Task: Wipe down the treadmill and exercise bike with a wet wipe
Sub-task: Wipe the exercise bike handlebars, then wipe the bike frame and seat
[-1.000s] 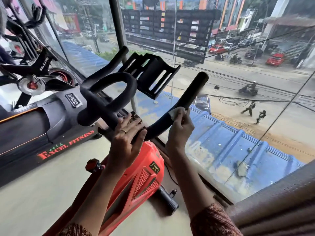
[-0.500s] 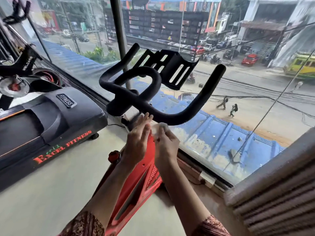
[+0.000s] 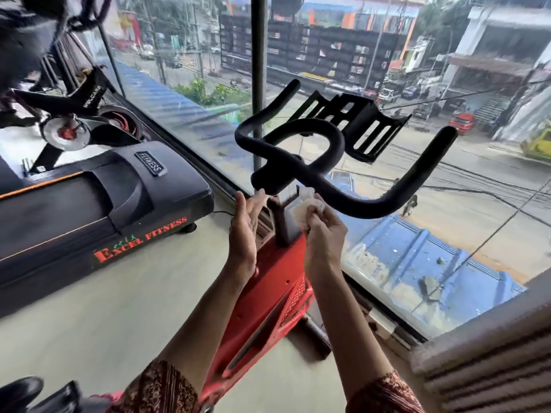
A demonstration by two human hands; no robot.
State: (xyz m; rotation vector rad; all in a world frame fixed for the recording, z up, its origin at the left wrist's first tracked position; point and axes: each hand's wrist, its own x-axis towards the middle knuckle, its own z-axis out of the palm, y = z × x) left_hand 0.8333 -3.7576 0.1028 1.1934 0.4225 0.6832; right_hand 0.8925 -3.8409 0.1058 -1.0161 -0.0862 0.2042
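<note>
The red exercise bike stands in front of me, its black handlebar raised above the stem. My right hand pinches a crumpled white wet wipe just below the middle of the handlebar, beside the stem. To the left of the stem my left hand is held up with straight fingers, palm toward the stem, holding nothing. A black treadmill with "Excel Fitness" lettering lies to the left on the floor.
A large glass window runs right behind the bike, with a street below. A black tablet holder sits on the handlebar. Another exercise machine stands at the far left. A ribbed sill is at the lower right.
Both hands have come off the handlebar and dropped to the stem below it. The right hand has carried the wipe along. The camera has pulled back and tilted.
</note>
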